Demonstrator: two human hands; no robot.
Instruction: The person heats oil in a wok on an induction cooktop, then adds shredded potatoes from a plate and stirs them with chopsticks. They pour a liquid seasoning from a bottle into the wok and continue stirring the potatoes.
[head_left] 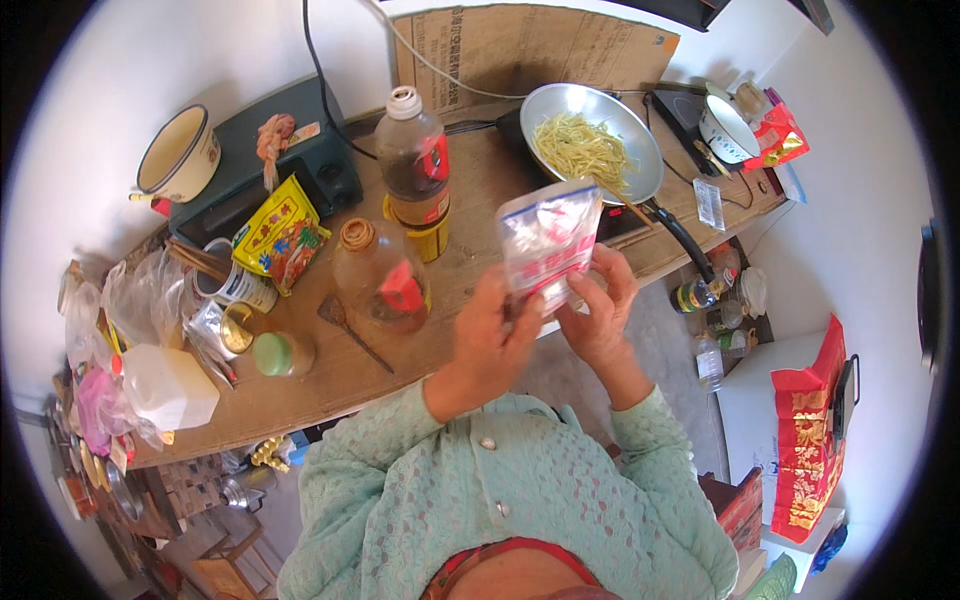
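A clear plastic packet (pixel 548 235) with red print, a blue strip along its top edge and white contents is held up in front of me, over the table's near edge. My left hand (pixel 492 335) is closed on its lower left side, slightly blurred. At the lower right, the fingers of my right hand (pixel 600 305) pinch it. Beyond the packet stands a frying pan (pixel 648 150) of pale shredded food strips (pixel 582 145), its black handle pointing toward the near right. A thin wooden stick, perhaps chopsticks, leans over the pan's rim.
Left of my hands stand two large bottles (pixel 412 165) (pixel 352 270), a wooden spoon (pixel 350 328), a green-lidded jar (pixel 283 355) and a yellow seasoning bag (pixel 282 235). A white jug (pixel 170 387) is farther left. An enamel bowl (pixel 728 130) stands right of the pan.
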